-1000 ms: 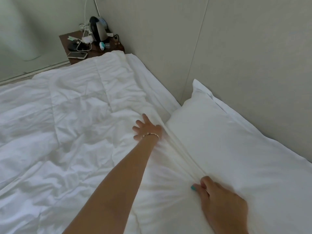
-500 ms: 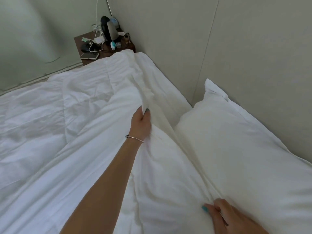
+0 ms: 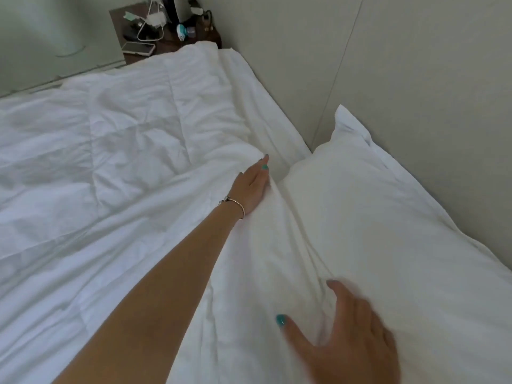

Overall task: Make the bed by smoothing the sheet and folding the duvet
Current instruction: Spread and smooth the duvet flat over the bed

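A white quilted duvet (image 3: 116, 162) covers most of the bed. Its upper edge is bunched into a fold running from my left hand (image 3: 253, 187) down to my right hand (image 3: 346, 333). My left hand, with a thin bracelet on its wrist, holds that fold: the thumb lies on top and the fingers are tucked out of sight under the cloth. My right hand is blurred, fingers spread, resting on the duvet edge beside the white pillow (image 3: 401, 217). A strip of white sheet (image 3: 273, 126) shows between the duvet and the wall.
The pillow leans against the grey padded wall (image 3: 415, 79) on the right. At the far corner stands a dark nightstand (image 3: 119, 18) with a phone (image 3: 137, 48), a kettle (image 3: 180, 6), cables and small bottles. A pale wall runs along the bed's far side.
My left hand went from lying flat to gripping the duvet edge and drawing it toward the pillow. My right hand let go of its pinch and spread open. The view tilted down.
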Demonstrator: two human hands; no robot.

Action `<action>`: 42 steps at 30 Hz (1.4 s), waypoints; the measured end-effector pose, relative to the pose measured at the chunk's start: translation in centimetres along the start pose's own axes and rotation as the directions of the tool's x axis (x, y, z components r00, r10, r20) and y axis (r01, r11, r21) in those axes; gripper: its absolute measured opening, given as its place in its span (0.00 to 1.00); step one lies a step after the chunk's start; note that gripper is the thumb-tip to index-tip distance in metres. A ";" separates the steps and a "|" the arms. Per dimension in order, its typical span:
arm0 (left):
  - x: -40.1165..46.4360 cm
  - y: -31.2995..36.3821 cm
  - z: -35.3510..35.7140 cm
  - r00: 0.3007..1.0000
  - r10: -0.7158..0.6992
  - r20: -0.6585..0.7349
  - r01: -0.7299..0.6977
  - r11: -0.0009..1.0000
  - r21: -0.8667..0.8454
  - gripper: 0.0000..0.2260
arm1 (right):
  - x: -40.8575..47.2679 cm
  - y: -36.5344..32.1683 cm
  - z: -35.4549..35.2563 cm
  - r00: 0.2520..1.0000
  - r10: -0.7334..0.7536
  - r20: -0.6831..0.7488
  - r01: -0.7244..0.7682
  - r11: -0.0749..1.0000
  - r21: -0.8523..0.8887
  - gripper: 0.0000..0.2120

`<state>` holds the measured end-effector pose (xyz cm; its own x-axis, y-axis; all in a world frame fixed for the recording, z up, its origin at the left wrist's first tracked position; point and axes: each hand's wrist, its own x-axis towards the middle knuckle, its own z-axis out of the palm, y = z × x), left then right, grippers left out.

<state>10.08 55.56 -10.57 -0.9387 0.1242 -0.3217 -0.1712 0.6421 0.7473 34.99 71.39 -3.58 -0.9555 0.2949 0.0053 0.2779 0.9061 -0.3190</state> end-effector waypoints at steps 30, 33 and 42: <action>-52.5 -40.5 -22.1 0.974 -0.226 0.033 0.200 0.915 0.350 0.26 | -26.5 -29.1 13.5 0.735 -0.019 0.678 0.354 0.863 -0.360 0.30; -54.3 -45.9 -25.2 0.949 -0.298 -0.098 0.314 0.896 0.313 0.25 | -27.3 -34.8 17.2 0.705 -0.046 0.708 0.352 0.889 -0.293 0.29; -49.7 -54.3 -30.8 0.676 -0.490 -0.550 0.628 0.774 0.081 0.22 | -22.1 -47.5 26.1 0.780 -0.477 0.404 0.537 0.843 -0.041 0.18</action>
<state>56.75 -8.77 -17.20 -0.7153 -0.6470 -0.2641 -0.6974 0.6365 0.3294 40.28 13.90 -13.27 -0.9182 -0.3249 -0.2264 -0.2747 0.9344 -0.2269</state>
